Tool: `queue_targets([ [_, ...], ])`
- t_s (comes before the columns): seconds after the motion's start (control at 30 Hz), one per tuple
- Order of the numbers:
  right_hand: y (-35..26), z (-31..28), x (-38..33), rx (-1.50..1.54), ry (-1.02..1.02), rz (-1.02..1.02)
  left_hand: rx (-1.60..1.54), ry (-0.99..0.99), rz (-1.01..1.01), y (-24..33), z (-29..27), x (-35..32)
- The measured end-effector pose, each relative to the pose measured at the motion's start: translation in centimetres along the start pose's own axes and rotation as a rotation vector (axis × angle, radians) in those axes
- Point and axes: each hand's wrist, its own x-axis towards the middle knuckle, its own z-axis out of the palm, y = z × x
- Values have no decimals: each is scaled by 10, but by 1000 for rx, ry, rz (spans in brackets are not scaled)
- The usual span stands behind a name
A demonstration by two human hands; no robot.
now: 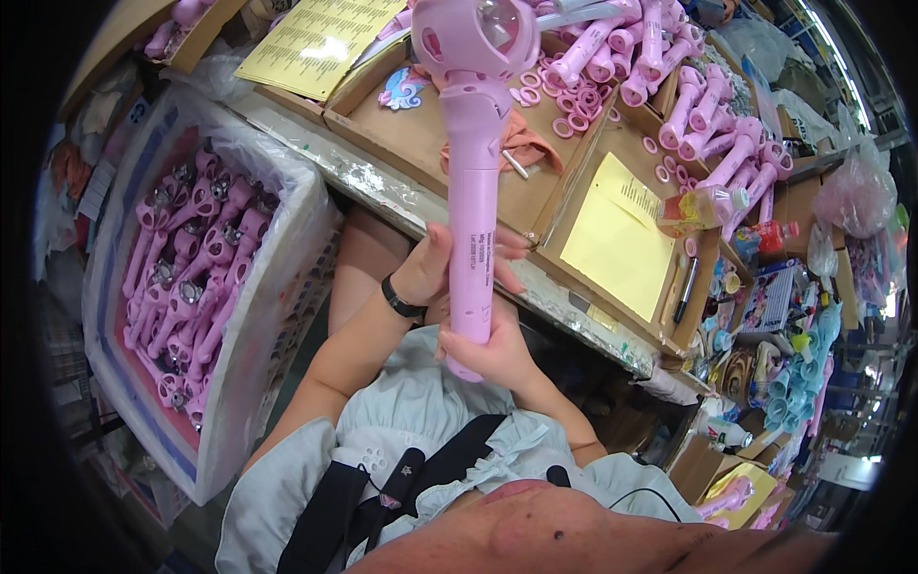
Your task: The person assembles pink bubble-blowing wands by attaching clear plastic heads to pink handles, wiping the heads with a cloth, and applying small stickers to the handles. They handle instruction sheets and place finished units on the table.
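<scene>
- I see the pink wand (473,182) upright at centre frame, its round head (475,38) up over the bench (421,206) and its base low, close to my chest.
- My right hand (492,349) is wrapped closed round the wand's base.
- My left hand (445,263), black wristband (402,299) on it, clasps the handle just above, fingers curled across it.
- Left of the wand, a lined crate (253,316) holds many like wands.
- Behind the wand lie pink rings (564,96), a yellow sheet (620,239) in a cardboard tray, and more wand handles (708,124).
</scene>
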Motion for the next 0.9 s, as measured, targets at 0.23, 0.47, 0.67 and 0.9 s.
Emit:
queue_targets([
  [0.23, 16, -11, -3, 277, -226, 88, -394, -9, 3, -7, 8, 1],
  [0.47, 36, -15, -17, 112, -47, 115, -387, 113, -181, -17, 12, -3],
  [0.67, 39, -71, -44, -1159, 682, -482, -195, 332, -272, -14, 5, -11],
  [0.9, 56, -129, -90, -1750, 830, -281, -384, 246, -332, -26, -8, -17],
])
